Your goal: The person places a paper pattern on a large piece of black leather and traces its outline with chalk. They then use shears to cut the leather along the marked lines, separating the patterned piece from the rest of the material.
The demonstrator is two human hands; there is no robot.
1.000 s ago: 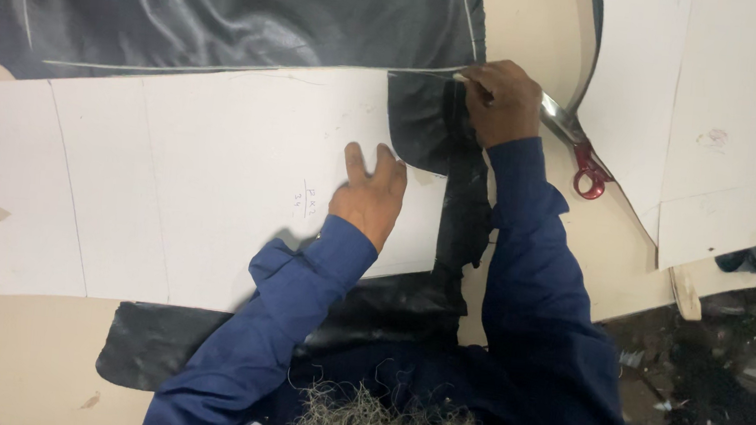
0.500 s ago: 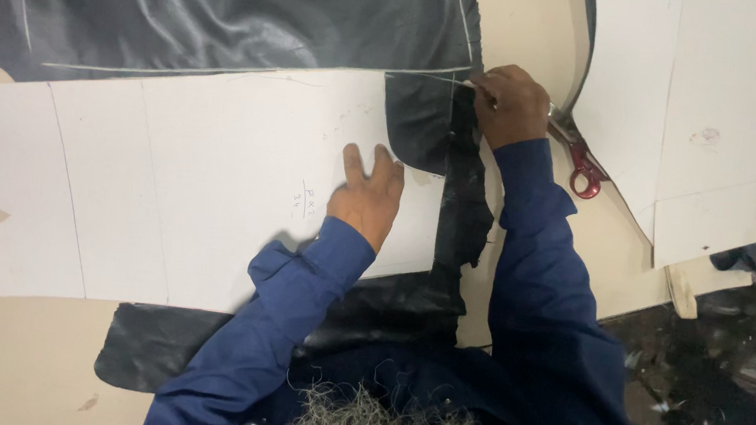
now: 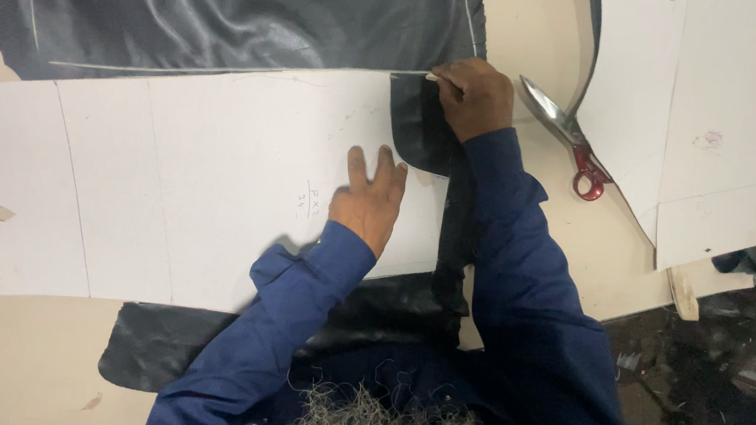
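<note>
Head camera looks straight down on a tan tabletop [image 3: 539, 35] where a large white card pattern [image 3: 199, 179] lies over a sheet of black leather [image 3: 232, 8]. The person's left hand [image 3: 368, 202] is spread open, palm down and fingers together, pressing flat on the pattern near its right end, just beside some faint pencil marks. The right hand [image 3: 472, 98] is closed in a pinch around a small pale marker [image 3: 433, 78], its tip touching the leather right at the pattern's top edge, beside a dark notch where the leather shows through. A thin pale line runs along the leather just above that edge. Both arms wear blue sleeves [image 3: 518, 279]. To the right of the right hand, a pair of scissors with red handles [image 3: 567, 133] lies on the tabletop, blades shut, partly tucked against a second white pattern piece [image 3: 688, 103]. More black leather pokes out below the pattern, near the person's body.
</note>
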